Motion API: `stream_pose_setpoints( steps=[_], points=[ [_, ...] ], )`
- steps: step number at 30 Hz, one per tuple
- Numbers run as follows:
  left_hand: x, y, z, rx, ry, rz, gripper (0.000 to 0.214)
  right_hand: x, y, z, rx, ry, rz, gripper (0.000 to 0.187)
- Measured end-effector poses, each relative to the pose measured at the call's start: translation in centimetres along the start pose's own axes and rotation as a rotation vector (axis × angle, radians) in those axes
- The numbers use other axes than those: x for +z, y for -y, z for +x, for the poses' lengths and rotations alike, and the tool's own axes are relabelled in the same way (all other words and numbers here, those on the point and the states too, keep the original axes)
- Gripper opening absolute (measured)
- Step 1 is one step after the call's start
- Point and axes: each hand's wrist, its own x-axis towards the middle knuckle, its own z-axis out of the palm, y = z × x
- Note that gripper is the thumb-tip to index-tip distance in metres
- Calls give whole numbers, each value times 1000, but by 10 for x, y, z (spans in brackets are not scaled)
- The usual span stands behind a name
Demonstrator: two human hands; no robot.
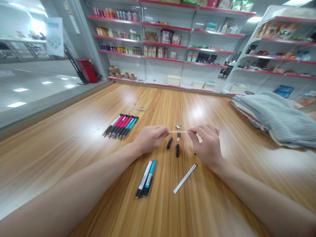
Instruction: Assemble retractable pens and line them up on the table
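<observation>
A thin white pen refill (179, 132) stretches level between my two hands, just above the table. My left hand (153, 138) pinches its left end, and my right hand (206, 142) pinches the other end. Below it lie two black pen grips (177, 150), with small silver metal tips (178, 126) behind. Two white refills (185, 178) rest side by side nearer to me, right of the middle. Left of them are white and teal pen barrels (151, 174) with black parts. A row of assembled pens (121, 125), white, pink and teal, lies beyond my left forearm.
The wooden table (98, 184) fills the foreground. Folded striped cloths (278, 117) are stacked at its right side. A small wire loop (142, 109) lies toward the back. Behind the table stand shelves (163, 59) of packaged goods, with a red box (86, 70) on the floor at left.
</observation>
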Motion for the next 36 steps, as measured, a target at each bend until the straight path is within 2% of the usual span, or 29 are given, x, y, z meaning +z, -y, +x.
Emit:
stream_pose_setpoints(
  steps=[9, 21, 36],
  points=[
    [4, -10, -3, 141, 53, 92, 26, -1, 10, -2, -149, 94, 116, 11],
    [3, -13, -4, 207, 35, 82, 25, -1, 5, -2, -239, 25, 232, 7],
    [2, -11, -5, 243, 24, 116, 23, -1, 5, -1, -223, 32, 362, 6]
  ],
)
